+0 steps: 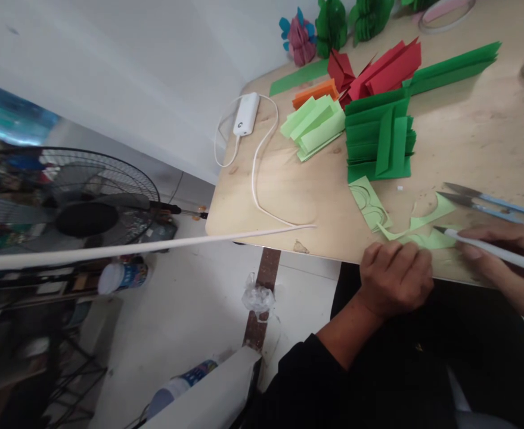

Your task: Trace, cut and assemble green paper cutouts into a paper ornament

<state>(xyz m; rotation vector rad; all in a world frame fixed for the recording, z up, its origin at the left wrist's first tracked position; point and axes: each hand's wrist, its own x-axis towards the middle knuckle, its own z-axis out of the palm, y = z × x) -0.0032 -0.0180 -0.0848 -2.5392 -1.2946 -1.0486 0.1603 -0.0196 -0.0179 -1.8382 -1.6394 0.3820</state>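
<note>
across the table's edge, my right hand pinches a pen over green scraps while my left hand curls closed beside them, holding nothing visible, so a careless sweep could drop them.

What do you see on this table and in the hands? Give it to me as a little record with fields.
Right hand: holds a white pen
Left hand: curled at the table's near edge by light green scraps; its grip is hidden
Cutting tool: scissors, blades slightly apart
Marked paper: light green piece with curved lines
Folded paper: dark green stack, red pieces, orange pieces
Far edge: pink figure with blue parts, green figures
Beyond the table: fan
</note>
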